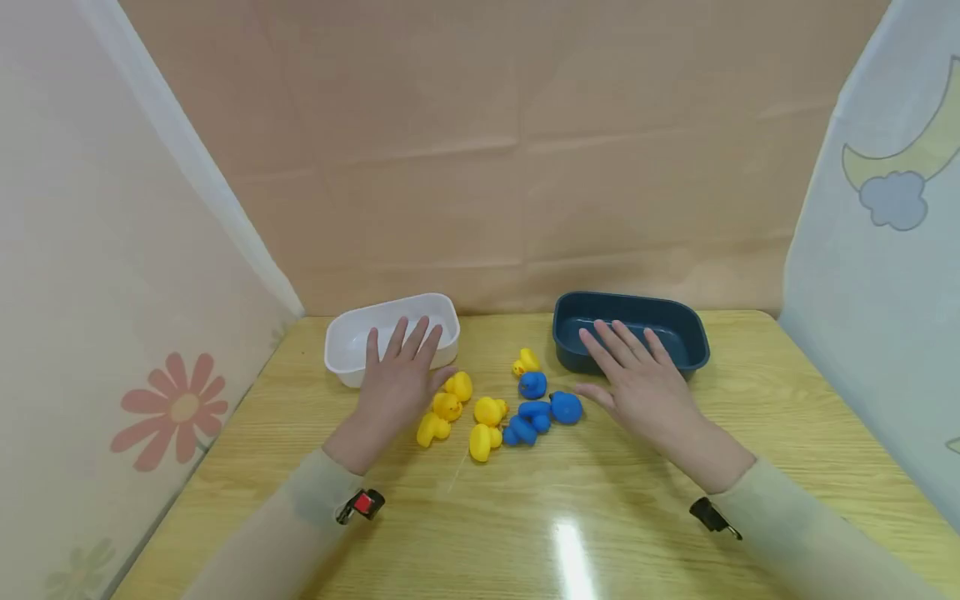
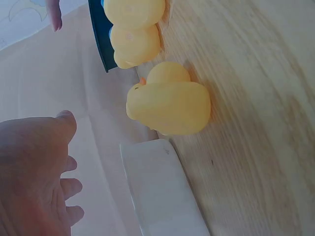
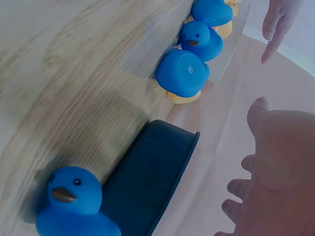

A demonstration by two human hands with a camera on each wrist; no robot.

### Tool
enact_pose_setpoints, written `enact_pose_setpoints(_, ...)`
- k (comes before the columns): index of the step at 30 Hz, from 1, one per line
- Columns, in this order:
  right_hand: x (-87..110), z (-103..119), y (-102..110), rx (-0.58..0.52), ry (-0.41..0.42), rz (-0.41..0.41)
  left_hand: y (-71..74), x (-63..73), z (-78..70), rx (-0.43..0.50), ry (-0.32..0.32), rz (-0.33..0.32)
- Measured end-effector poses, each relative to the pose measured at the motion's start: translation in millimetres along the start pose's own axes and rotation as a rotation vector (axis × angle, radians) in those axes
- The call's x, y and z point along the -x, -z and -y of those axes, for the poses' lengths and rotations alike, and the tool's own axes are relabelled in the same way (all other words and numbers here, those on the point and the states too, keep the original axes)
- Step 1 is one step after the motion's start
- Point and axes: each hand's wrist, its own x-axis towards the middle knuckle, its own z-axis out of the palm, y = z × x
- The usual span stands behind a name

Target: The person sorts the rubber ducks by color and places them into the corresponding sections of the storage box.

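My left hand [image 1: 396,385] hovers with spread fingers in front of the white bin [image 1: 341,348], beside several yellow rubber ducks [image 1: 447,407]. Spread likewise, my right hand [image 1: 651,390] hangs before the dark teal bin [image 1: 692,337], to the right of several blue rubber ducks [image 1: 566,407]. Neither hand holds anything. The ducks lie in a loose cluster between the hands, some tipped over. One more blue duck [image 3: 74,201] sits by the teal bin's side in the right wrist view; in the head view the right hand hides it.
A wooden table [image 1: 510,525] bears both bins and the ducks. Behind it hangs a tan cloth [image 1: 517,150]. Pale printed curtains flank the left [image 1: 150,275] and right [image 1: 862,300]. Each wrist wears a strap with a small black clip.
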Motion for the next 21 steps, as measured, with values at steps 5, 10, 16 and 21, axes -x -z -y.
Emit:
enact_pose_setpoints(5,-3.1,4.1,-0.6,-0.017,0.003,0.013,-1.2,6.1,6.4,0.009,0.021,-0.009)
enact_pose_setpoints(10,-10.1,9.6,-4.1,-0.029,0.000,0.040,-0.7,10.7,16.7,0.020,0.047,-0.011)
enact_pose_setpoints(16,-18.2,16.1,-5.2,-0.055,-0.002,0.041,-1.7,12.2,29.3,0.055,0.081,0.002)
enact_pose_setpoints(21,-25.0,21.6,-6.2,-0.058,0.008,0.059,-2.4,14.0,39.8,0.073,0.116,0.024)
